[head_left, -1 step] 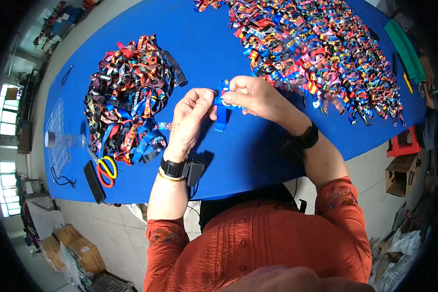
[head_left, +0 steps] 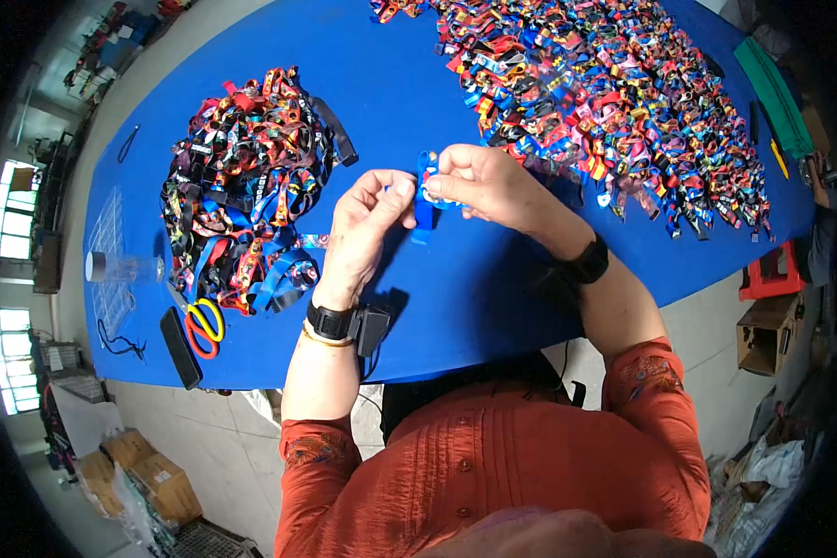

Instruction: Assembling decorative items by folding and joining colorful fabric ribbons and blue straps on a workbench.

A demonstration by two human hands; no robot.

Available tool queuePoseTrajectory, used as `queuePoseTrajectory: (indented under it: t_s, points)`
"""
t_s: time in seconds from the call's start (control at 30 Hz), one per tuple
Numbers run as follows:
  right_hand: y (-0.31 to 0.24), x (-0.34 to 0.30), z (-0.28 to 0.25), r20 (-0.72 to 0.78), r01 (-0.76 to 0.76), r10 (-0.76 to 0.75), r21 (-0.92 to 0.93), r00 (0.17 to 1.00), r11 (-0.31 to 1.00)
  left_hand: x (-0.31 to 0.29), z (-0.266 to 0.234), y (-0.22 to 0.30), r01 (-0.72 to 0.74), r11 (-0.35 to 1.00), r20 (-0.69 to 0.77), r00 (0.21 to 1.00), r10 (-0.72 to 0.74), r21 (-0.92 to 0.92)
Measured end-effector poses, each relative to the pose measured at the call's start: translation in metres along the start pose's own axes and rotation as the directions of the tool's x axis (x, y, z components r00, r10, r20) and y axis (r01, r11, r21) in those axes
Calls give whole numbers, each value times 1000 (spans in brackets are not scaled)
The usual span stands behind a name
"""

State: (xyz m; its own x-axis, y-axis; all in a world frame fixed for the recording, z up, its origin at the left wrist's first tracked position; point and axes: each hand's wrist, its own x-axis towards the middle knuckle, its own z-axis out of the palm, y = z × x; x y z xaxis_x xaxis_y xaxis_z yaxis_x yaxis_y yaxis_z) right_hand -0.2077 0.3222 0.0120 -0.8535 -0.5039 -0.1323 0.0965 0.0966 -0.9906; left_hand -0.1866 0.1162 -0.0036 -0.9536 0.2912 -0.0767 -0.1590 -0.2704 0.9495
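Observation:
A short blue printed fabric strap [head_left: 425, 219] is held between my hands above the blue table, its plain blue end hanging down. My right hand [head_left: 488, 184] pinches the strap's printed upper part between thumb and fingers. From the other side, my left hand [head_left: 370, 212] is closed, with thumb and fingertips pressed together at the strap's edge. What exactly lies between the left fingertips is partly hidden. To the left lies a tangled heap of printed straps [head_left: 242, 177], mostly black, red and blue. A wide spread of short colourful looped straps [head_left: 604, 112] covers the far right.
Scissors with red and yellow handles [head_left: 205, 327] lie left of my left forearm, beside a black phone-like slab [head_left: 179, 347]. Farther left are a clear jar [head_left: 126, 268] and a white wire grid [head_left: 110, 228]. A red stool [head_left: 770, 272] stands off the table's right edge.
My left fingertips have shifted slightly right against the strap, and its hanging end looks a little shorter. My right hand stays in place.

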Motion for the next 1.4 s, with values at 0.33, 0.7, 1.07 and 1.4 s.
queuePoseTrajectory:
  t_s: [0.33, 0.7, 1.07, 1.4]
  points:
    - [5, 1, 2, -60, 97, -95, 21, 994, 995, -6, 9, 7, -38, 972, -18, 999, 43, 234]
    - [-11, 7, 9, -167, 42, -32, 52, 985, 998, 1, -4, 1, -36, 999, -70, 997, 38, 30]
    - [9, 4, 13, -279, 39, -40, -9, 960, 999, -5, 10, -4, -92, 994, -29, 996, 90, -65]
    - [26, 11, 8, -146, 163, -137, 186, 980, 969, -7, 14, 4, -143, 989, 16, 990, 143, -27]
